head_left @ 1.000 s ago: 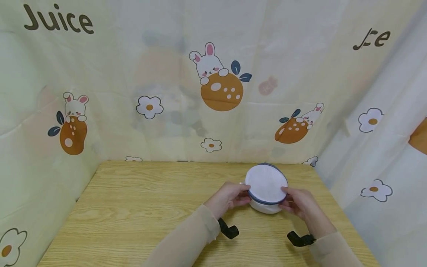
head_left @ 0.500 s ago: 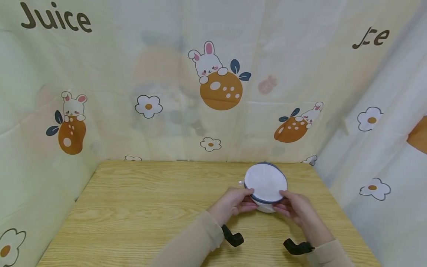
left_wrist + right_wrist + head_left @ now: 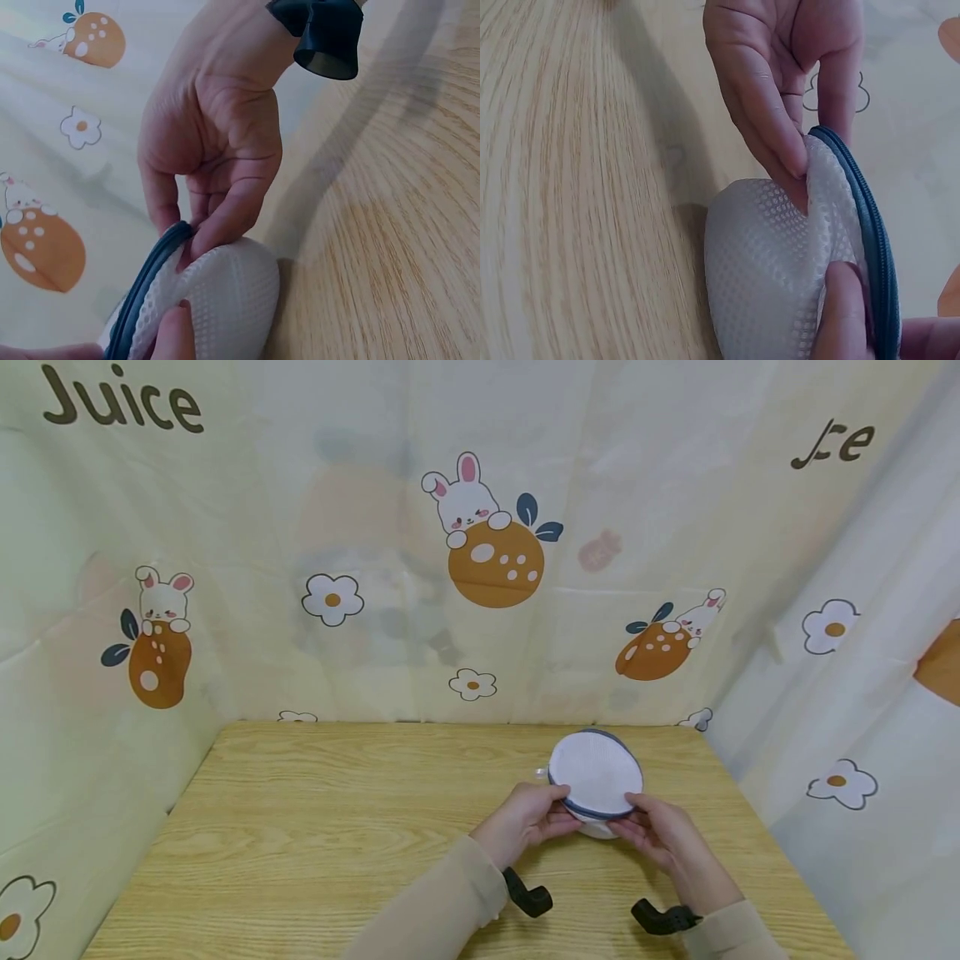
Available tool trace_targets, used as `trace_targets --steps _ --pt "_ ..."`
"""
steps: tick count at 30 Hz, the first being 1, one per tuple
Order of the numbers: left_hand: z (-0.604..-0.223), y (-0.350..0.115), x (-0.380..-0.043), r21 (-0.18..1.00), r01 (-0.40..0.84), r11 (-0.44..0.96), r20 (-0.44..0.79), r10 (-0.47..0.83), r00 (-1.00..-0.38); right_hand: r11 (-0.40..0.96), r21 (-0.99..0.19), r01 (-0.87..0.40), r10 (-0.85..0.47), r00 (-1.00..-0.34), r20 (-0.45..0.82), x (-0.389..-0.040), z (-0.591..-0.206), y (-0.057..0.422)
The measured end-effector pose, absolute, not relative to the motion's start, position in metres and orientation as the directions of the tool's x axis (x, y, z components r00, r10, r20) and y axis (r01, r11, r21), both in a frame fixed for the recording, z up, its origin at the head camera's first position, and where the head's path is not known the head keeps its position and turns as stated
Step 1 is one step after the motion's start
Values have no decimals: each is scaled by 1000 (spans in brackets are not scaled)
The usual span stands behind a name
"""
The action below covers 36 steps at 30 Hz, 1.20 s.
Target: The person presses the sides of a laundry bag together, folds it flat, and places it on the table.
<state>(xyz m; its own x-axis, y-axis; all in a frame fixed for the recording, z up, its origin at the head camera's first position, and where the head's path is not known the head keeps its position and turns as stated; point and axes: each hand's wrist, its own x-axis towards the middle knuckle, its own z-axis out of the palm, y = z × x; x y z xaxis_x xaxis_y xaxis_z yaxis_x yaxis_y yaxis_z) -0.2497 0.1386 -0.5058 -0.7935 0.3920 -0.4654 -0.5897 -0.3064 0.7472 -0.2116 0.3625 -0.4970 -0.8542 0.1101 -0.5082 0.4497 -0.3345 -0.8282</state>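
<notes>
A round white mesh laundry bag with a dark blue zipper edge stands at the right of the table, its flat top tilted toward me. My left hand pinches the near-left rim, thumb on top and fingers beneath. On the near-right rim my right hand pinches in the same way. Both wrist views show the fingers pressing into the mesh side below the zipper. In the left wrist view the mesh wall creases between the fingertips. A small pale tab sticks out at the bag's left.
The wood-grain table reaches back to a printed curtain with rabbits, oranges and flowers. More curtain hangs along the right side. A black wrist mount sits at the left wrist, another black mount at the right.
Both hands have slid closer together along the bag's near rim, still pinching it. The bag has shifted very slightly left.
</notes>
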Motion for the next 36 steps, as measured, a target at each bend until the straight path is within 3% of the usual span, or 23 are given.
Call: trace_targets --steps 10,18,24,28,32,36 --pt "-507 139 -250 727 -600 -334 -462 410 -787 -352 -818 455 113 -847 -520 -212 -499 364" --pt "-506 131 -249 793 -577 -196 -472 403 -784 -297 -836 461 134 -847 -514 -210 -493 368" --pt "-503 117 -250 864 -503 -11 -464 368 -806 -216 -858 466 160 -850 -502 -205 -489 377" --pt "-498 111 -253 906 -357 230 -408 246 -879 -161 -881 445 198 -860 -471 -203 -488 384" --pt "-489 109 -257 833 -134 536 -221 100 -970 1 -927 376 322 -877 -356 -203 -486 386" --pt "-478 115 -258 732 41 680 -16 77 -997 272 -915 297 435 -887 -159 -205 -482 381"
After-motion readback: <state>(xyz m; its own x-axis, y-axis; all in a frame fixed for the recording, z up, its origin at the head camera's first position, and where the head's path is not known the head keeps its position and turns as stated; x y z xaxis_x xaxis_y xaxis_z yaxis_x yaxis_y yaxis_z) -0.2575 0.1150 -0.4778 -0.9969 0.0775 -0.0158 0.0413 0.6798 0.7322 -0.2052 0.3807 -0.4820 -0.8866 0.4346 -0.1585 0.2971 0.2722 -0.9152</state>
